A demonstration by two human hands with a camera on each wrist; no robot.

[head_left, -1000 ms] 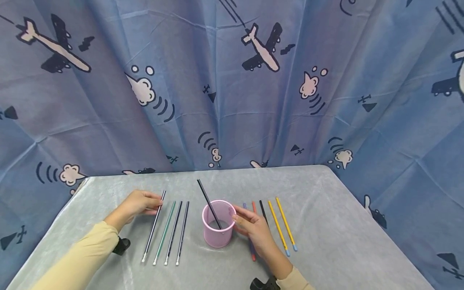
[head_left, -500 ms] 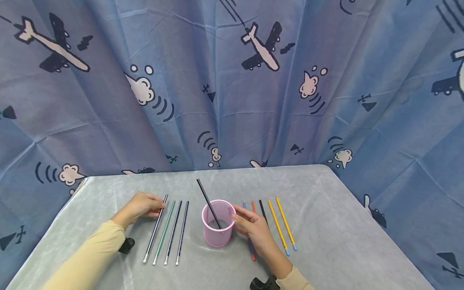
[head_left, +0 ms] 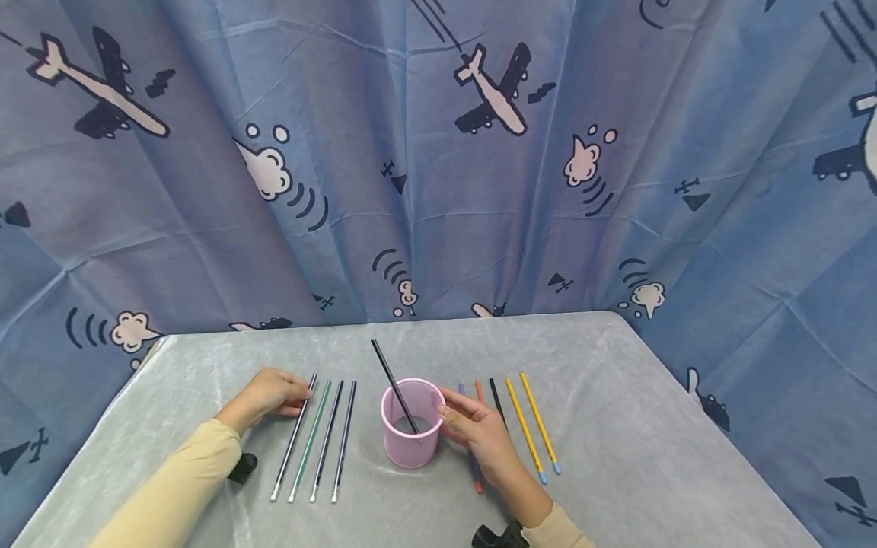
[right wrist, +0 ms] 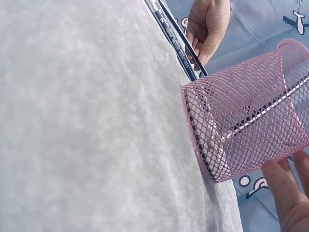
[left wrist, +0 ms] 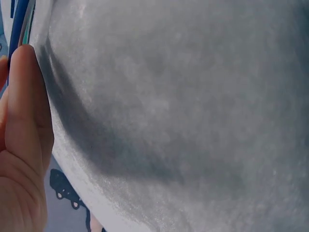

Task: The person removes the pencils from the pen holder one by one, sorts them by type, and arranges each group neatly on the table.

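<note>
In the head view, my left hand [head_left: 275, 393] pinches the far end of a dark pencil [head_left: 294, 434], the leftmost of a row; its white-tipped end points toward me. The left wrist view shows thumb and fingers at that blue pencil [left wrist: 19, 26]. My right hand [head_left: 485, 441] holds the right side of a pink mesh pencil cup [head_left: 411, 450], thumb near the rim, fingers around the far side. One dark pencil [head_left: 391, 378] leans inside the upright cup. In the right wrist view, fingertips touch the mesh wall [right wrist: 236, 101].
Beside the held pencil lie a green pencil [head_left: 311, 438] and two dark pencils [head_left: 329, 438]. Right of the cup are two yellow pencils [head_left: 527, 430], plus black, red [head_left: 479, 392] and purple ones, partly behind my right hand. A patterned curtain [head_left: 438, 190] hangs behind the grey-covered table [head_left: 637, 457].
My left hand has moved slightly right and toward me, bringing the leftmost pencil closer to the row. My right hand and the cup have stayed put.
</note>
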